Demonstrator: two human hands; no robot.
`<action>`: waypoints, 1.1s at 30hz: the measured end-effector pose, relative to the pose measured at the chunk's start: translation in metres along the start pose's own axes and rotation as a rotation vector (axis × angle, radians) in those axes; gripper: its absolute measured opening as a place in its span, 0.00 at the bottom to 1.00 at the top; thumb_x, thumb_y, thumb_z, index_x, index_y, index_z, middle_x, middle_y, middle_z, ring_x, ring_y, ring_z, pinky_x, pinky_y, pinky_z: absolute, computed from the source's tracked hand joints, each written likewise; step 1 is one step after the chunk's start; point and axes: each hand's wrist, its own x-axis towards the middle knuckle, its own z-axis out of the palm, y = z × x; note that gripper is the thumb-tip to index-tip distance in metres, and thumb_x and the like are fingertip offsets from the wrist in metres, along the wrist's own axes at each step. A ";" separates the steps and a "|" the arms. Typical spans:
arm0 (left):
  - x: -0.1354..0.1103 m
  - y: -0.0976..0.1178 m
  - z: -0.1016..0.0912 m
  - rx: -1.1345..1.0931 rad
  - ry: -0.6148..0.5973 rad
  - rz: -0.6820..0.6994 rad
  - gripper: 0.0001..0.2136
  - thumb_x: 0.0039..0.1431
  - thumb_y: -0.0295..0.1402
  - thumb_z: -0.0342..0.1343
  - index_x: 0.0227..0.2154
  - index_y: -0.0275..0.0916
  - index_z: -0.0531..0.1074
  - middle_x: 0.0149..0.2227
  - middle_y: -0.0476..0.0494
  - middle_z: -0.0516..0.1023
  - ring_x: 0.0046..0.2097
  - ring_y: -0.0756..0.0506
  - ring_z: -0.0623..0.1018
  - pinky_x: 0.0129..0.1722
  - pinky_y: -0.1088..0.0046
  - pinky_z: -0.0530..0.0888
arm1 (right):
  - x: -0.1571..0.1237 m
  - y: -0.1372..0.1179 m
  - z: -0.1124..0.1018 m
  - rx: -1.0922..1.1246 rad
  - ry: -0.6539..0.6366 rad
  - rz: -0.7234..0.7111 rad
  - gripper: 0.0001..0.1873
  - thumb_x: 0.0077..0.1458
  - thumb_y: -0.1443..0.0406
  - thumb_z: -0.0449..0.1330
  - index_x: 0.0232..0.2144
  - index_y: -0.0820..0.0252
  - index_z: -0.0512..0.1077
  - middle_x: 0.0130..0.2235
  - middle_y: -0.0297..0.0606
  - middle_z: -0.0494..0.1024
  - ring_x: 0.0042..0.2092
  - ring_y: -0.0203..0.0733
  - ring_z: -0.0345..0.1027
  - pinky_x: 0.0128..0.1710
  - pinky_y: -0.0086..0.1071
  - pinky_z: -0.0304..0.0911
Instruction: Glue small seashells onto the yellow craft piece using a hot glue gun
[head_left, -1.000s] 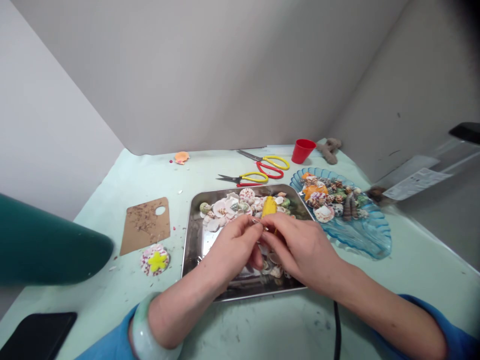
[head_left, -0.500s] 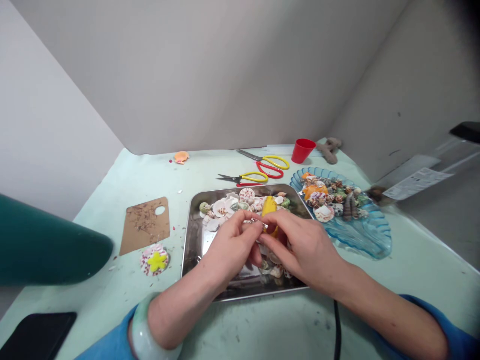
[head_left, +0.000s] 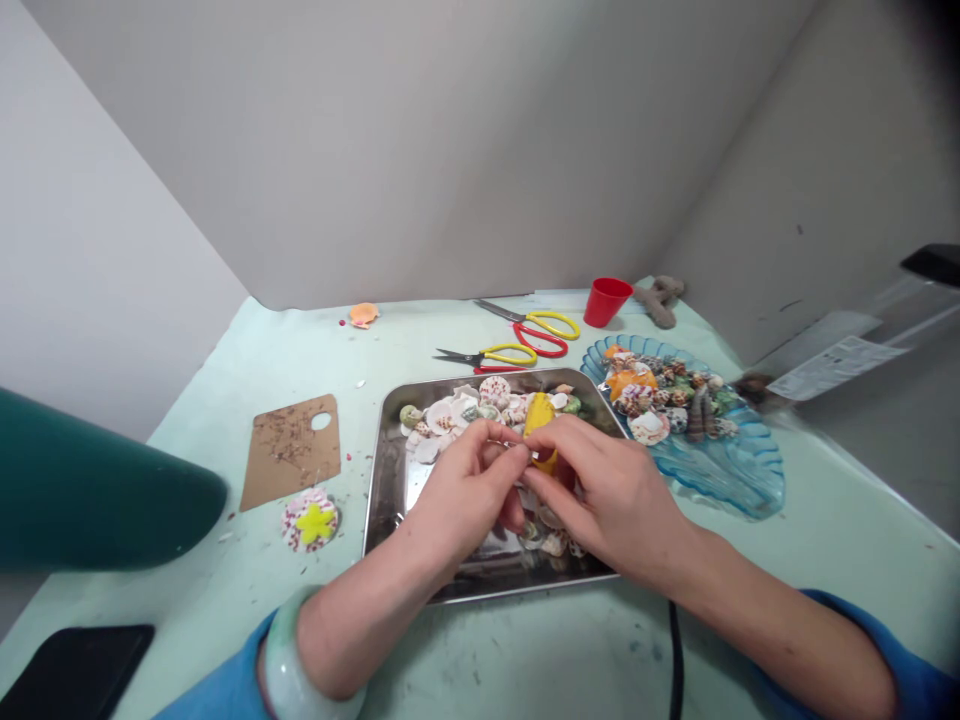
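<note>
Over a pale green desk (head_left: 555,650), the left hand (head_left: 465,485) and right hand (head_left: 604,490) share a fingertip grip pinching a small shiny piece (head_left: 534,455), mostly hidden between them, above a metal tray (head_left: 480,580) of shells (head_left: 450,412) beside a blue dish (head_left: 739,465).

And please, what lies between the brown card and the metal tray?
A narrow strip of the green tabletop, with a few tiny specks, separates the brown card from the metal tray; the head view shows this.
</note>
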 end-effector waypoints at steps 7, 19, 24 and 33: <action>0.001 0.000 0.000 -0.008 0.005 -0.004 0.07 0.56 0.36 0.51 0.34 0.40 0.62 0.14 0.55 0.67 0.17 0.52 0.67 0.19 0.79 0.63 | -0.002 -0.001 -0.001 0.008 0.015 -0.001 0.05 0.58 0.66 0.53 0.37 0.61 0.67 0.31 0.36 0.70 0.28 0.35 0.62 0.27 0.29 0.56; 0.001 0.002 0.000 -0.027 0.005 -0.002 0.07 0.56 0.37 0.52 0.33 0.41 0.62 0.14 0.56 0.67 0.17 0.53 0.67 0.18 0.81 0.62 | 0.001 -0.001 -0.001 0.030 0.017 -0.001 0.03 0.58 0.66 0.53 0.35 0.60 0.65 0.31 0.35 0.69 0.28 0.34 0.62 0.27 0.28 0.55; 0.001 0.002 -0.001 -0.025 0.003 0.008 0.08 0.56 0.38 0.52 0.33 0.41 0.62 0.14 0.56 0.67 0.17 0.53 0.67 0.19 0.81 0.62 | 0.000 -0.002 -0.001 0.027 0.009 0.005 0.04 0.58 0.66 0.53 0.35 0.60 0.65 0.32 0.36 0.69 0.28 0.34 0.63 0.27 0.28 0.55; -0.001 0.002 0.000 -0.015 0.001 0.009 0.07 0.56 0.37 0.51 0.32 0.40 0.61 0.13 0.55 0.68 0.17 0.52 0.67 0.21 0.79 0.63 | 0.000 -0.003 -0.002 0.028 0.016 0.012 0.04 0.58 0.65 0.53 0.36 0.60 0.66 0.32 0.36 0.70 0.29 0.34 0.63 0.27 0.28 0.56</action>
